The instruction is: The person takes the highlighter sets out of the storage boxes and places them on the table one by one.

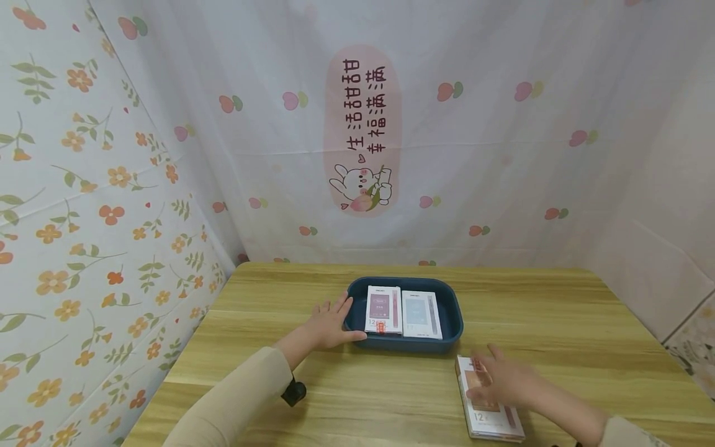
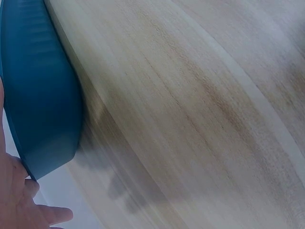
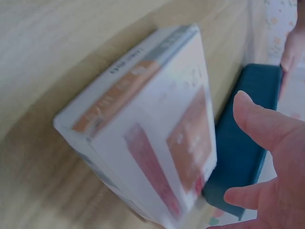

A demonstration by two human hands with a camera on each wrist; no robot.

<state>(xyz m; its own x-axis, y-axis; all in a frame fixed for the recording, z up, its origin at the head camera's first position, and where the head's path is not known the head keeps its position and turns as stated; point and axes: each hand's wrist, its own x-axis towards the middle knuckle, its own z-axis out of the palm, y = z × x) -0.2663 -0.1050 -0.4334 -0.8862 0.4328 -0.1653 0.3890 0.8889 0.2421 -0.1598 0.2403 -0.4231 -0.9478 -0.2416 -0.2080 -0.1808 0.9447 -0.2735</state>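
Note:
A dark blue plastic bin (image 1: 402, 345) stands near the back of the table, with a white-and-purple box (image 1: 382, 308) and a white-and-light-blue box (image 1: 421, 314) side by side inside. My left hand (image 1: 328, 324) rests spread against the bin's left end, thumb by the front rim. In the left wrist view, the fingers (image 2: 55, 214) reach past the bin's corner. A white-and-orange box (image 1: 491, 413) marked 12 lies on the table to the front right. Over it hovers my right hand (image 1: 505, 380), fingers spread and slightly blurred; in the right wrist view (image 3: 271, 157) thumb and fingers appear apart from it.
The wood-grain table (image 1: 335, 397) reaches back to a white printed curtain (image 1: 480, 155). Another flowered curtain (image 1: 100, 248) hangs along the left side. A small black object (image 1: 293, 392) sits at the left wrist.

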